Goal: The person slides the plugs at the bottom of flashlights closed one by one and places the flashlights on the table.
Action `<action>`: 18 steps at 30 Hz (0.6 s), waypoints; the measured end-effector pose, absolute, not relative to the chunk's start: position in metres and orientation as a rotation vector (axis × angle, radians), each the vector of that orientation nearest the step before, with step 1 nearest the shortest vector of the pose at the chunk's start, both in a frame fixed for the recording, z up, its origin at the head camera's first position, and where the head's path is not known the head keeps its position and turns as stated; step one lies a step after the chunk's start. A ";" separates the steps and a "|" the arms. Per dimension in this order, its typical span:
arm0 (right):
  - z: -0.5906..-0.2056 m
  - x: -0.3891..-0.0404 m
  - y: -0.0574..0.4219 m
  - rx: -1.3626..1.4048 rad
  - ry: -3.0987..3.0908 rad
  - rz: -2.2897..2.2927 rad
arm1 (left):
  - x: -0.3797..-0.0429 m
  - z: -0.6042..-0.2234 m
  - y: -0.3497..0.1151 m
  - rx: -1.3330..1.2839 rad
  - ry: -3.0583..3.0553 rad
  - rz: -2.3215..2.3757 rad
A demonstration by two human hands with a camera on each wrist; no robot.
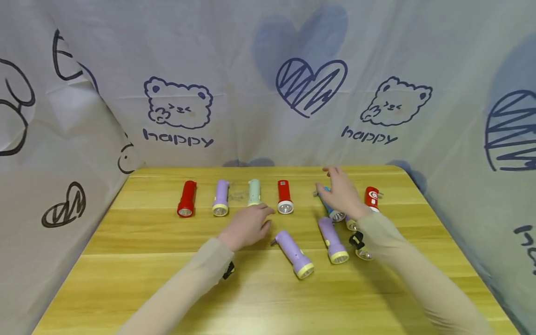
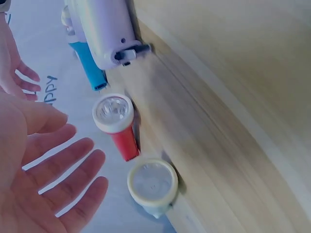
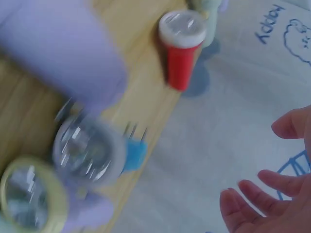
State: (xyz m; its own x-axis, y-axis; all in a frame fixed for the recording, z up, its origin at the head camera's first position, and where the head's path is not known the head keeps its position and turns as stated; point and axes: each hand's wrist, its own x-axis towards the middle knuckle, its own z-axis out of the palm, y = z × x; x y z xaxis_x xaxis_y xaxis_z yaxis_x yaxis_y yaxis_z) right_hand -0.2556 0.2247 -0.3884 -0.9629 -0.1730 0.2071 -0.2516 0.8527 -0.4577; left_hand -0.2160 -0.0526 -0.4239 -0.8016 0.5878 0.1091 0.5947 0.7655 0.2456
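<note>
My left hand (image 1: 248, 226) hovers in front of a mint-green flashlight (image 1: 254, 190), partly covering its yellow-rimmed head. In the left wrist view its fingers (image 2: 73, 160) are spread and hold nothing. My right hand (image 1: 344, 193) is above a blue flashlight (image 1: 336, 215), hiding part of its body. The right wrist view shows that hand (image 3: 282, 194) with loosely bent fingers, apart from the flashlights. Between the hands, farther back, lies a red flashlight with a white head (image 1: 285, 197). Two purple flashlights, one nearer the middle (image 1: 294, 253) and one beside the right forearm (image 1: 332, 238), lie closer to me.
At the back left lie a red flashlight (image 1: 187, 197) and a purple one (image 1: 221, 195). Another red flashlight (image 1: 371, 197) is behind the right wrist. A black-strapped flashlight (image 1: 363, 254) lies by the right forearm; a black object (image 1: 229, 270) shows under the left sleeve. Printed cloth walls surround the wooden table (image 1: 268, 307).
</note>
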 end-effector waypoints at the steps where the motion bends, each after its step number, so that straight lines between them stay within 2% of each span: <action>1: -0.389 -0.255 0.229 0.340 -2.859 0.702 | -0.216 -0.424 -0.050 -0.993 -2.911 -0.420; 13: -0.414 -0.250 0.253 0.446 -2.889 0.243 | -0.212 -0.423 -0.024 -1.103 -2.882 -0.468; 18: -0.422 -0.251 0.253 0.395 -3.022 0.158 | -0.212 -0.428 -0.017 -1.176 -2.839 -0.390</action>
State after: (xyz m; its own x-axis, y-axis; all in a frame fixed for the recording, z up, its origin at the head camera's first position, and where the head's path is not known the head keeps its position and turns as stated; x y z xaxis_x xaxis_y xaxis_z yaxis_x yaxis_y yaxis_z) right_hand -0.2509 0.2533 -0.4219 -0.9625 -0.2513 0.1024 -0.2606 0.9612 -0.0909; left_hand -0.2117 -0.0175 -0.4284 -0.7110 0.6900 0.1356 0.7010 0.6803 0.2139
